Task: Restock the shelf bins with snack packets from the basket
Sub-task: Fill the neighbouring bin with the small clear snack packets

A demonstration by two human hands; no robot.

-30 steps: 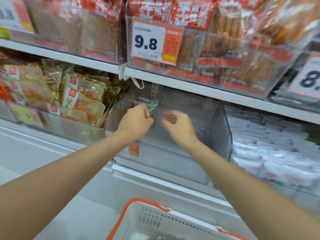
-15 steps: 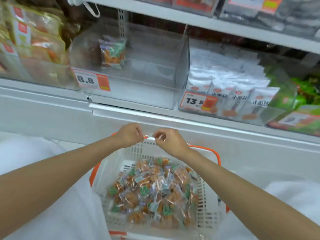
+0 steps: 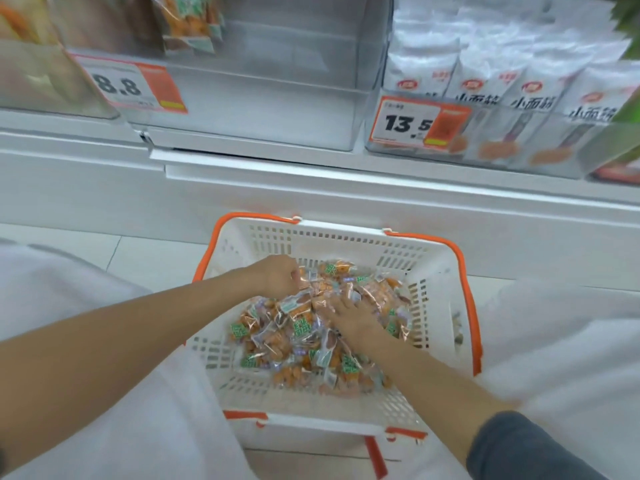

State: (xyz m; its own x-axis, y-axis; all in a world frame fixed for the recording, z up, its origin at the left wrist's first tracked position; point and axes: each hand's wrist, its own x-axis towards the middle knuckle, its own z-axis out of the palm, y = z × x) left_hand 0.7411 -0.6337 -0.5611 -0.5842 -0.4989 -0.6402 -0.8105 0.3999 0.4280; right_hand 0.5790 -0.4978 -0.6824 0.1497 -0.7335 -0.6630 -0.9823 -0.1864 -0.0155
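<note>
Head view: the packets point(image 3: 294, 341) lie in a loose heap in the basket point(image 3: 429, 244), which sits on the floor below the shelf. The clear bin point(image 3: 277, 109) they belong in is higher up, behind the 8.8 tag point(image 3: 138, 86). It is nearly bare, with a lone packet point(image 3: 187, 22) standing at its back left.

The wrappers look slick and crinkly, so a packet pinched only by an edge could slip out on the lift and fall to the floor or between basket and shelf. Scooping up too many at once would probably shed some for the same reason. The bin of white bags point(image 3: 485, 77) sits just beside the target, so a hasty reach could drop stock in the wrong place.

Both forearms stretch forward and down into the basket. The left hand point(image 3: 277, 275) is at the heap's far side, knuckles up, its fingers curled down and apparently pinching a wrapper, though the picture is blurred. The right hand point(image 3: 349, 313) lies palm down mid-heap, its fingers spread on the packets and gripping nothing.
</note>
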